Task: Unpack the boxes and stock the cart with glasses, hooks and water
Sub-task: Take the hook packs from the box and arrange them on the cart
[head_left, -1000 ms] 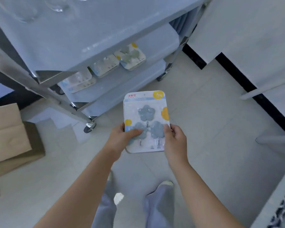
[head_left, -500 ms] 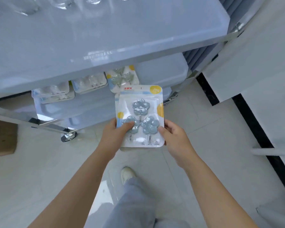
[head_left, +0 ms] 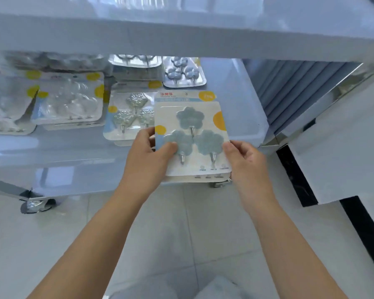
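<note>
I hold a small stack of blister packs of blue flower hooks [head_left: 192, 134] with both hands, over the front edge of the cart's middle shelf [head_left: 242, 100]. My left hand [head_left: 149, 156] grips the stack's left edge, thumb on top. My right hand [head_left: 244, 160] pinches its lower right corner. Several hook packs lie on that shelf: a leaf-patterned one [head_left: 130, 115] right beside the held stack, a blue flower one [head_left: 183, 72] behind it, clear ones [head_left: 71, 102] to the left. The cart's top shelf [head_left: 181, 33] spans overhead; blurred glass shapes show at the frame's top.
A cart caster [head_left: 38, 205] stands on the pale tiled floor at left, another [head_left: 220, 183] just under the held stack. A white wall with a black base strip [head_left: 296, 171] runs along the right. My trouser legs show at the bottom.
I have crouched closer to the cart, so the middle shelf now fills the view. Both hands have carried the hook packs forward and up to the shelf's front edge.
</note>
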`<control>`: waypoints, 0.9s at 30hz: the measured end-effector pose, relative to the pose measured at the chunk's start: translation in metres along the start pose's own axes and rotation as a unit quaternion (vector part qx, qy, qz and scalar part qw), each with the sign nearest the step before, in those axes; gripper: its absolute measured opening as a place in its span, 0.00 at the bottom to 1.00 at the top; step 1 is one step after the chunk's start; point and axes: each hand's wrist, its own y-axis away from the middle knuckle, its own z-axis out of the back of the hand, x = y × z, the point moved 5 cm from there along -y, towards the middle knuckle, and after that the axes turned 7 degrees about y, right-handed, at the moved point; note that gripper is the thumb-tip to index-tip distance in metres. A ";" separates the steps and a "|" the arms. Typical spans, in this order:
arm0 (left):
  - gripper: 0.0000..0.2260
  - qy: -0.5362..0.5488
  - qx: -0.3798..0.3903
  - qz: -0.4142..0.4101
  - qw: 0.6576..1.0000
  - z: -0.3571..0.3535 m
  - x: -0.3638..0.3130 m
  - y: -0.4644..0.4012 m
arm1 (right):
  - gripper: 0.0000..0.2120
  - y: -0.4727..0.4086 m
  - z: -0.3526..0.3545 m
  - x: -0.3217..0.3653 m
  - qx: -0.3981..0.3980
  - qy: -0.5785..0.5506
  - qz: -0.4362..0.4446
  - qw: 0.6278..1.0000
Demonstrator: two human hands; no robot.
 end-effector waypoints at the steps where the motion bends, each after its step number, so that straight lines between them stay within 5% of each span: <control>1: 0.22 -0.009 -0.001 -0.015 1.000 -0.005 0.004 -0.006 | 0.08 -0.009 0.001 -0.003 -0.012 0.002 0.016 1.000; 5: 0.27 -0.089 -0.007 -0.120 0.989 -0.016 0.011 -0.024 | 0.09 -0.030 0.004 -0.017 -0.026 -0.005 0.058 0.998; 8: 0.23 -0.133 0.007 -0.155 0.979 -0.025 0.009 -0.032 | 0.09 -0.040 0.008 -0.028 -0.028 -0.013 0.076 0.997; 11: 0.08 -0.203 0.047 -0.182 0.961 -0.039 0.007 -0.034 | 0.10 -0.053 0.013 -0.036 -0.044 -0.009 0.085 0.995; 12: 0.11 -0.214 0.062 -0.194 0.955 -0.042 0.006 -0.036 | 0.10 -0.057 0.014 -0.037 -0.045 -0.007 0.085 0.995; 18: 0.09 -0.262 0.146 -0.161 0.940 -0.057 -0.003 -0.043 | 0.10 -0.079 0.025 -0.031 -0.060 -0.003 0.102 0.993; 24: 0.39 -0.384 0.165 -0.184 0.890 -0.071 -0.044 -0.075 | 0.08 -0.111 0.022 0.000 -0.067 0.016 0.130 0.989; 27: 0.34 -0.470 0.146 -0.176 0.853 -0.074 -0.058 -0.108 | 0.09 -0.138 0.005 0.023 -0.072 0.031 0.143 0.987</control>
